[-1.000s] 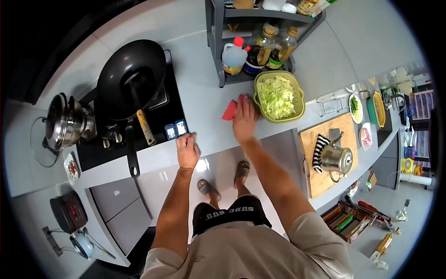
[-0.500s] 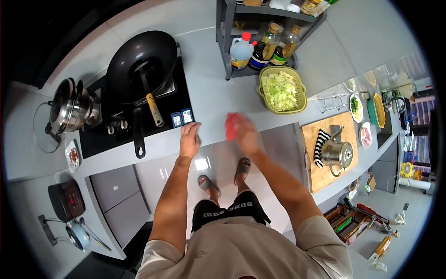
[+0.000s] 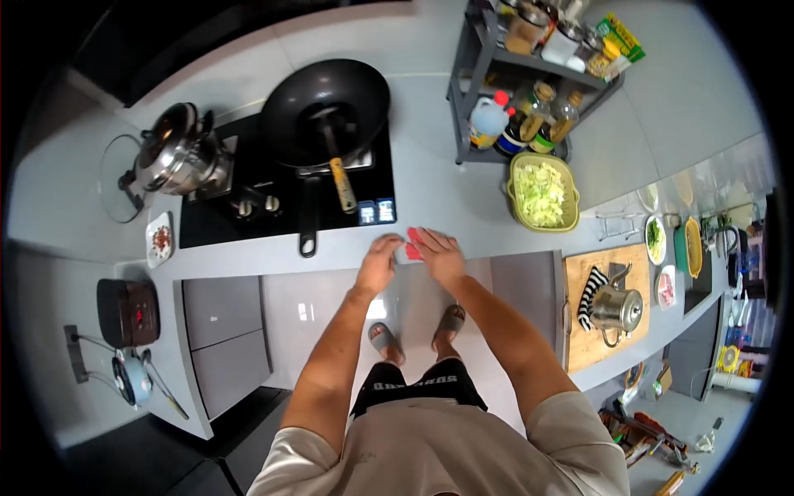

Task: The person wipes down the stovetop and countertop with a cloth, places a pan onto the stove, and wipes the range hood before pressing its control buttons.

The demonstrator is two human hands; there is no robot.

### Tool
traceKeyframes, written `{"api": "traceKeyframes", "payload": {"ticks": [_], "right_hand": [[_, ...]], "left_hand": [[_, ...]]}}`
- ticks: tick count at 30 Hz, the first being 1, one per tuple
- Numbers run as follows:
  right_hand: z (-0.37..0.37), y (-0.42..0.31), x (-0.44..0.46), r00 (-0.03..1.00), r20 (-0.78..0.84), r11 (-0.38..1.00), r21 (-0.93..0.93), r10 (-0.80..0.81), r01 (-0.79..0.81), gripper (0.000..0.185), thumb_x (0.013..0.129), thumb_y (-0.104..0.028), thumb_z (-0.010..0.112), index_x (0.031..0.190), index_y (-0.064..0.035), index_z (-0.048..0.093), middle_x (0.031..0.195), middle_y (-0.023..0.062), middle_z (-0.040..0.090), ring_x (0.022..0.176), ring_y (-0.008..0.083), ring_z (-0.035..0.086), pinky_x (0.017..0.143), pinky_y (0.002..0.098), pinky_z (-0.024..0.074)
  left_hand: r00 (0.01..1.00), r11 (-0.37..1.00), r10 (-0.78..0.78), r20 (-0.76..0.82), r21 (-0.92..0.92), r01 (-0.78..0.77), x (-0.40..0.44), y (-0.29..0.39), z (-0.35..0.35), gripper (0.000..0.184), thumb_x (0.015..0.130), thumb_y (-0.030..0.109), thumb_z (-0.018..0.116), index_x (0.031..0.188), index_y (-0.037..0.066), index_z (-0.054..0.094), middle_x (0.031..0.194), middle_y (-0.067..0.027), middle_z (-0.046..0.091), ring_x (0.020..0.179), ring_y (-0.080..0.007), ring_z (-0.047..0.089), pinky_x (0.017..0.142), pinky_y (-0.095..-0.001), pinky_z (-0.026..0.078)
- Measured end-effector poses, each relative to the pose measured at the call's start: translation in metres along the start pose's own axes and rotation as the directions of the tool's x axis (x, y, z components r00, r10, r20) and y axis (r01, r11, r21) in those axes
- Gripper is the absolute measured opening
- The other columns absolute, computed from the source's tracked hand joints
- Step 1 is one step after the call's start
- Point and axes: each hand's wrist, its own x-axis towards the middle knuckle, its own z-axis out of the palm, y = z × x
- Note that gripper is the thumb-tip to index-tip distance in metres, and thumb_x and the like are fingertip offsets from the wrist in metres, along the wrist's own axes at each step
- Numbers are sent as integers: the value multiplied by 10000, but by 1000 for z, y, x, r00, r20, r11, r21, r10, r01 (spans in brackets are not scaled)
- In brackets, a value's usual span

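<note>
My right hand [image 3: 441,258] presses a red cloth [image 3: 413,241] on the front edge of the grey counter [image 3: 463,219]. Part of the cloth is hidden beneath the fingers. Just left of it, my left hand [image 3: 380,264] rests at the same edge with its fingers loosely bent, near the cloth; nothing shows in it. Beyond the left hand is the black glass hob [image 3: 240,226], which bears a black wok [image 3: 364,91] with a yellow-handled spatula [image 3: 342,188] lying in it.
A steel pot [image 3: 169,157] stands on the hob's left side. To the right are a green basket of chopped cabbage [image 3: 542,194], a rack of bottles and jars [image 3: 475,58], and a wooden board [image 3: 587,343] bearing a steel kettle [image 3: 616,307]. A small dish [image 3: 160,240] sits left.
My right hand has drawn the red cloth in toward the counter's front edge, closer to my left hand. The view has shifted, so the hob and wok appear farther right.
</note>
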Motion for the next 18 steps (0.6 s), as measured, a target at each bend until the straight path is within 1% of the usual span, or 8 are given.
{"api": "traceKeyframes", "payload": {"ticks": [1, 2, 4, 5, 7, 10, 12, 18], "right_hand": [[-4, -6, -1, 1000, 24, 1000, 12, 18, -19, 382, 953, -120, 635, 1325, -159, 710, 1454, 78, 639, 1305, 283, 614, 1044, 443, 499], [-6, -12, 2, 975, 110, 954, 208, 194, -214, 343, 994, -136, 611, 1321, -163, 710, 1426, 81, 651, 1267, 292, 633, 1022, 449, 513], [-16, -29, 14, 817, 373, 651, 495, 439, -576, 281, 1075, -169, 563, 1313, -171, 711, 1370, 88, 675, 1191, 308, 670, 976, 463, 542], [-21, -42, 18, 776, 403, 598, 494, 486, -631, 281, 1097, -178, 529, 1320, -152, 699, 1343, 93, 683, 1150, 309, 684, 956, 462, 556], [-37, -78, 25, 682, 465, 485, 481, 565, -730, 296, 1143, -197, 462, 1333, -114, 674, 1290, 103, 701, 1068, 311, 710, 916, 460, 584], [-23, -126, 35, 552, 669, -353, 738, 498, -575, 325, 1154, -162, 394, 1361, -93, 635, 1242, 119, 718, 1042, 242, 714, 893, 415, 602], [-32, -158, 47, 554, 683, -421, 730, 476, -539, 340, 1163, -155, 357, 1390, -38, 582, 1268, 117, 694, 1073, 254, 709, 939, 403, 607], [-31, -209, 63, 565, 697, -372, 715, 441, -592, 357, 1173, -222, 368, 1406, -26, 554, 1272, 121, 679, 1103, 239, 702, 950, 396, 602]], "left_hand": [[999, 999, 30, -35, 36, -28, -10, 0, -2, 477, 848, -153, 529, 1247, 60, 679, 1376, -148, 646, 1245, -370, 619, 1009, -388, 554], [996, 996, 62, -67, 75, -57, -19, -1, -4, 474, 857, -137, 539, 1267, 58, 678, 1350, -155, 662, 1233, -380, 624, 1008, -387, 554], [995, 991, 64, -73, 123, -55, -33, -2, -13, 428, 916, -71, 579, 1318, 53, 657, 1279, -142, 691, 1203, -325, 648, 991, -373, 557], [995, 988, 65, -76, 142, -54, -38, -1, -16, 411, 946, -38, 598, 1344, 51, 647, 1243, -136, 705, 1188, -297, 660, 983, -366, 559], [983, 974, -172, -58, -161, 161, -45, 8, -28, 384, 1007, 76, 635, 1390, 52, 620, 1192, -104, 714, 1131, -228, 669, 954, -346, 562], [922, 809, -385, 33, -470, 354, -56, 22, -55, 348, 1061, 247, 682, 1343, 48, 637, 1152, -92, 735, 992, -161, 693, 877, -341, 591], [855, 629, -480, 197, -602, 492, -69, 45, -92, 330, 1063, 256, 684, 1326, 59, 644, 1102, -53, 727, 947, -136, 686, 825, -318, 598], [858, 621, -512, -50, -711, 329, -113, 21, -128, 248, 1093, 219, 635, 1293, 71, 640, 1076, -19, 701, 899, -100, 670, 751, -277, 589]]}}
